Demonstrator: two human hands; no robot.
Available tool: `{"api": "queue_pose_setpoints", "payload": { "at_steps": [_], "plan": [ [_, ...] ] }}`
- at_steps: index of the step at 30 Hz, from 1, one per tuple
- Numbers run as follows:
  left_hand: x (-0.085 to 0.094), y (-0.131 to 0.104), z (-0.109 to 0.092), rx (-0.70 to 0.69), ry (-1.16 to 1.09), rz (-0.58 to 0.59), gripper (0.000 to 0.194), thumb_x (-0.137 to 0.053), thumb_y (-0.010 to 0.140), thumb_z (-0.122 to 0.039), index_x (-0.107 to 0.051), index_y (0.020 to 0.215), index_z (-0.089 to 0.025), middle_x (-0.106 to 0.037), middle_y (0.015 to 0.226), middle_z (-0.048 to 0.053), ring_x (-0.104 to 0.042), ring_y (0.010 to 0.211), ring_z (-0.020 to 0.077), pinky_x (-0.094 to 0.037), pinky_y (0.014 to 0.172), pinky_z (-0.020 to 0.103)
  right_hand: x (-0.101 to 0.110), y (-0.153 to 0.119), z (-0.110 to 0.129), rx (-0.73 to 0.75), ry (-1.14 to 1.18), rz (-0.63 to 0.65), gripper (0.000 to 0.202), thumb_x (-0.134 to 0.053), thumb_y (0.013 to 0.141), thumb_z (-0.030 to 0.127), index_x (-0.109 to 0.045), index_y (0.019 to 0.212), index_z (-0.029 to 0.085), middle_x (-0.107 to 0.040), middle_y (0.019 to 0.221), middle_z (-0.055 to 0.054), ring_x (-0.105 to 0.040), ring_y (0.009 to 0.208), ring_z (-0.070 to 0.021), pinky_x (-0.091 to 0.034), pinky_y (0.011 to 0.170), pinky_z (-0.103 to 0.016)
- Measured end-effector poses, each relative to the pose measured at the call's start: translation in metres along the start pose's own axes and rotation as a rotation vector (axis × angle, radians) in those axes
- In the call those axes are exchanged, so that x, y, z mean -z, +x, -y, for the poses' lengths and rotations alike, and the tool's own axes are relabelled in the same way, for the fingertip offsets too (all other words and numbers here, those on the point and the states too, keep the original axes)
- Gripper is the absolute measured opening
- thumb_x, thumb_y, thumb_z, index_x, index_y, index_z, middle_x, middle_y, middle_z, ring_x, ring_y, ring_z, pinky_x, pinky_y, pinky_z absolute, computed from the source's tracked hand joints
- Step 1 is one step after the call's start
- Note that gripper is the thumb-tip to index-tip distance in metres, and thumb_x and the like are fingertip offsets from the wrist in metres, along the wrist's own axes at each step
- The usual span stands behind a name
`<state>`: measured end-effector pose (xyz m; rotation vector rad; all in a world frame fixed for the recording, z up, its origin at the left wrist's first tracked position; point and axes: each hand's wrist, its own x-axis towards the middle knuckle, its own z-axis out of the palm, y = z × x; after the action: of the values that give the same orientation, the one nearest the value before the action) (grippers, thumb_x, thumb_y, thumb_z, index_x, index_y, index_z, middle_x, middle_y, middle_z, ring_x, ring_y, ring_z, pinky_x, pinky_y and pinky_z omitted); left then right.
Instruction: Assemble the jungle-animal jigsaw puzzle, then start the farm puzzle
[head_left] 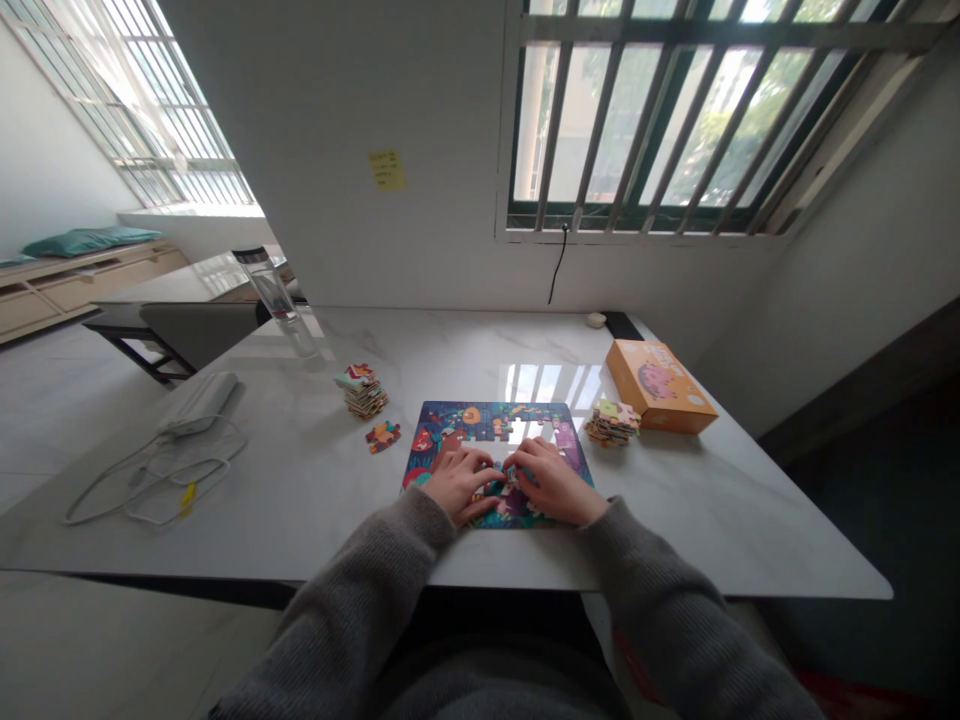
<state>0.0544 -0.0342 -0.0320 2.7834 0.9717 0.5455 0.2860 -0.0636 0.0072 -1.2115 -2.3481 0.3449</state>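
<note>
A colourful jigsaw puzzle [435, 425], partly filled in, lies flat on the white table. White table shows through a gap in its middle. My left hand [459, 484] rests over the puzzle's lower left, thumb and forefinger curled around a dark teal puzzle piece [493, 488]. From the right, my right hand [553, 482] reaches in with bent fingertips closed at a small pale piece [513, 475], largely covered by the fingers. The fingertips of both hands nearly meet. Whether either piece is lifted off the table I cannot tell.
Puzzle pieces are stacked at left [365, 392] and right [613, 424]; a loose orange cluster [383, 436] lies near the left stack. An orange box [660, 385] stands back right. Further left are a glass bottle [274, 285] and a white device [201, 402] with cables.
</note>
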Motion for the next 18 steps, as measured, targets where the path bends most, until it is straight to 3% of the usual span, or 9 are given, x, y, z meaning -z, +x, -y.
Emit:
{"api": "queue_pose_setpoints", "payload": {
  "at_steps": [8,18],
  "plan": [
    [0.003,0.001,-0.004,0.020,0.012,0.012,0.032,-0.064,0.091,-0.043,-0.066,0.122,-0.033,-0.059,0.128,0.006,-0.051,0.117,0.0293,-0.042,0.099,0.047,0.002,-0.003,0.000,-0.007,-0.012,0.056,0.031,-0.060,0.082,0.009,-0.061,0.110,0.021,-0.058,0.108,-0.007,-0.050,0.104,-0.0248,-0.044,0.095,-0.041],
    [0.008,0.000,-0.007,-0.010,-0.007,-0.001,0.029,-0.058,0.094,-0.034,-0.066,0.121,-0.031,-0.059,0.135,0.005,-0.050,0.122,0.0266,-0.041,0.102,0.044,-0.003,-0.018,0.009,0.009,-0.001,-0.033,0.021,-0.056,0.090,0.010,-0.062,0.105,0.023,-0.061,0.111,-0.007,-0.051,0.109,-0.0237,-0.046,0.098,-0.041]
  ]
}}
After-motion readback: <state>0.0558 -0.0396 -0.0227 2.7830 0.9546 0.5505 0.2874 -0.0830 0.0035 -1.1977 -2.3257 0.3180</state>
